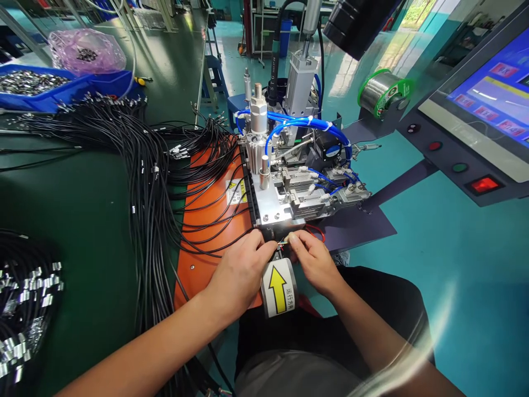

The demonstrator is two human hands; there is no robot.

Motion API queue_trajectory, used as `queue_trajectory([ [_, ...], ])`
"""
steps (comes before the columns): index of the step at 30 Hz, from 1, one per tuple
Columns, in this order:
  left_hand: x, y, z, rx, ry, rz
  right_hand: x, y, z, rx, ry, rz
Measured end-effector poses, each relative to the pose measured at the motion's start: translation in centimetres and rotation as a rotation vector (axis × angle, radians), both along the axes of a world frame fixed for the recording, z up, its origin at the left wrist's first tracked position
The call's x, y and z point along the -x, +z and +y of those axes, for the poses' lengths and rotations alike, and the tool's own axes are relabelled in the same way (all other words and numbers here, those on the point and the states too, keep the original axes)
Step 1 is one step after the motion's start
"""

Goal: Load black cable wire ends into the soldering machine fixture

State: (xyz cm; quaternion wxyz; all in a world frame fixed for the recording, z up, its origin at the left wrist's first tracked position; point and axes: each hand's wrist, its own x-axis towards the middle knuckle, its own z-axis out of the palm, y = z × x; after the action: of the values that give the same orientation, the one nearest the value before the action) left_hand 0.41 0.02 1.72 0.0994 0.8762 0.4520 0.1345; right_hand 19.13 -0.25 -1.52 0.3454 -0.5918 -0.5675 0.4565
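Observation:
My left hand [243,264] is closed in a pinch at the front edge of a metal soldering machine [273,204], just above a white drum with a yellow arrow [279,288]. Thin coloured wires [282,241] show between its fingertips and those of my right hand [314,260]. The right thumb and forefinger are pressed together on the wire ends. Fingers cover most of what is held. Black cables [215,223] run over the orange base [198,275] towards the left hand.
Bundles of black cables [144,220] hang across the green table [91,209]. Blue trays [99,82] of metal parts lie at the back left. A solder wire spool [382,94] and a control screen [487,105] stand right, with blue air hoses [306,122] atop the machine.

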Motion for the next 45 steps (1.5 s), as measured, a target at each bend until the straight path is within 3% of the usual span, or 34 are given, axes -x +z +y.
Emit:
queue_trajectory([
  [10, 0.0, -0.1, 0.1, -0.003, 0.008, 0.004, 0.6, 0.1, -0.2, -0.021, -0.018, 0.069],
  [22, 0.0, -0.1, 0.0, -0.019, 0.003, 0.014, 0.8, -0.5, -0.1, -0.140, -0.017, 0.001],
  [27, -0.1, -0.1, -0.1, -0.026, 0.005, 0.027, 0.4, -0.9, -0.6, -0.004, -0.060, 0.124],
  [37, -0.2, 0.1, 0.0, -0.036, 0.006, 0.039, 0.6, 0.6, -1.3, 0.225, -0.073, 0.385],
  [41, -0.2, 0.1, 0.0, -0.044, 0.004, 0.038, 0.6, 0.7, -1.0, 0.194, -0.082, 0.298],
  [45, -0.2, 0.1, 0.0, -0.044, 0.008, 0.038, 0.6, 1.2, -1.1, 0.045, -0.081, 0.020],
])
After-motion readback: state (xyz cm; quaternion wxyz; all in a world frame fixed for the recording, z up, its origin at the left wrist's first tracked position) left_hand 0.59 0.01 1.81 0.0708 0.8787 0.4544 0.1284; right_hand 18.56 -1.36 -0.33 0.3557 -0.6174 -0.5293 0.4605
